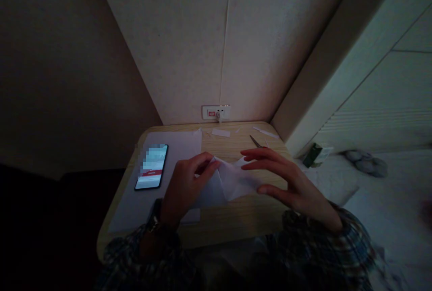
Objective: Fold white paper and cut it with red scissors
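Note:
A folded sheet of white paper (232,180) lies on a small wooden table (236,219), raised a little between my hands. My left hand (184,187) is closed, pinching the paper's left top corner with thumb and fingers. My right hand (286,178) hovers over the paper's right side with its fingers stretched out and the thumb under the edge, touching the sheet. A watch sits on my left wrist.
A lit phone (152,166) rests on a stack of white sheets (135,210) at the table's left. Scissors (255,141) and paper scraps (221,133) lie near the back edge below a wall socket (216,112). A green box (312,154) stands on the bed at right.

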The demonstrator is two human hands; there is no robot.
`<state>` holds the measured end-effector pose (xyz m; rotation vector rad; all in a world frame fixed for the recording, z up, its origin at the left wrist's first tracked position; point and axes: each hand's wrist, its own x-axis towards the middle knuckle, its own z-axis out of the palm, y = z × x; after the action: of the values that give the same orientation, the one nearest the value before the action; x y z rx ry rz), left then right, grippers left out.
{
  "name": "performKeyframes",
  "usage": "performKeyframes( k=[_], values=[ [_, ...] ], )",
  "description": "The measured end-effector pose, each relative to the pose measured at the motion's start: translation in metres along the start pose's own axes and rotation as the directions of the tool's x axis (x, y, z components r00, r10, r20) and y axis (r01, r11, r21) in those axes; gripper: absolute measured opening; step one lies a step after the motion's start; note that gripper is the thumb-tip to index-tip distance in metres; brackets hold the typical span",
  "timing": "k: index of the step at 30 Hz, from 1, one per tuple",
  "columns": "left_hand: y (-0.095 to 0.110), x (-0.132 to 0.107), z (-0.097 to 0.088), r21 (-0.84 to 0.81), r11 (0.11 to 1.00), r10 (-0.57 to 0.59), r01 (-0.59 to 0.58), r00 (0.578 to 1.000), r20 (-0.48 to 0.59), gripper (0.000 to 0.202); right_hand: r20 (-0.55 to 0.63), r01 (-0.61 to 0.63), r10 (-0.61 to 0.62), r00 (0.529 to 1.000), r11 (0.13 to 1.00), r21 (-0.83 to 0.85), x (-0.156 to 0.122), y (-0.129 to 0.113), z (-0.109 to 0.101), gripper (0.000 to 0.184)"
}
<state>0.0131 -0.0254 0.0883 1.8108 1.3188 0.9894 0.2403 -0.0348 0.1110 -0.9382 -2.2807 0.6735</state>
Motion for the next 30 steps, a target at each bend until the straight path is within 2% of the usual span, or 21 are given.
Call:
performKeyframes(
  k=[2, 3, 6, 11, 14, 21, 26, 30],
  values=[
    [0.005, 0.0, 0.0, 0.081, 0.994, 0.072, -0.075, 0.997, 0.041, 0.02, -0.139, -0.032, 0.036, 0.99, 0.999, 0.026, 0.011, -0.002, 0.003, 0.02],
    [0.007, 0.001, -0.001, 0.113, 0.988, 0.098, -0.104, 0.994, 0.057, 0.02, -0.17, -0.029, 0.036, 0.985, 0.998, 0.047, 0.018, -0.003, 0.005, 0.015],
    [0.015, 0.004, -0.003, 0.171, 0.974, 0.139, -0.15, 0.987, 0.075, 0.018, -0.184, -0.039, 0.057, 0.981, 0.994, 0.102, 0.037, -0.006, 0.014, 0.006],
    [0.023, 0.008, -0.007, 0.151, 0.972, 0.169, -0.178, 0.983, 0.073, 0.016, -0.188, -0.061, 0.1, 0.977, 0.977, 0.203, 0.048, -0.01, 0.021, 0.012],
    [0.027, 0.007, -0.008, 0.11, 0.983, 0.142, -0.146, 0.989, 0.045, 0.01, -0.205, -0.086, 0.153, 0.967, 0.95, 0.301, 0.047, -0.01, 0.021, 0.011],
    [0.032, 0.007, -0.01, -0.125, 0.991, 0.047, -0.049, 0.999, -0.022, 0.006, -0.189, -0.111, 0.257, 0.948, 0.821, 0.561, 0.048, -0.015, 0.023, 0.011],
    [0.035, 0.008, -0.009, -0.265, 0.964, -0.032, 0.007, 0.995, -0.09, 0.006, -0.205, -0.122, 0.289, 0.935, 0.807, 0.578, 0.048, -0.02, 0.024, 0.008],
    [0.037, 0.008, -0.009, -0.326, 0.944, -0.087, 0.05, 0.991, -0.101, 0.007, -0.213, -0.133, 0.302, 0.929, 0.81, 0.571, 0.049, -0.022, 0.026, 0.008]
  ],
)
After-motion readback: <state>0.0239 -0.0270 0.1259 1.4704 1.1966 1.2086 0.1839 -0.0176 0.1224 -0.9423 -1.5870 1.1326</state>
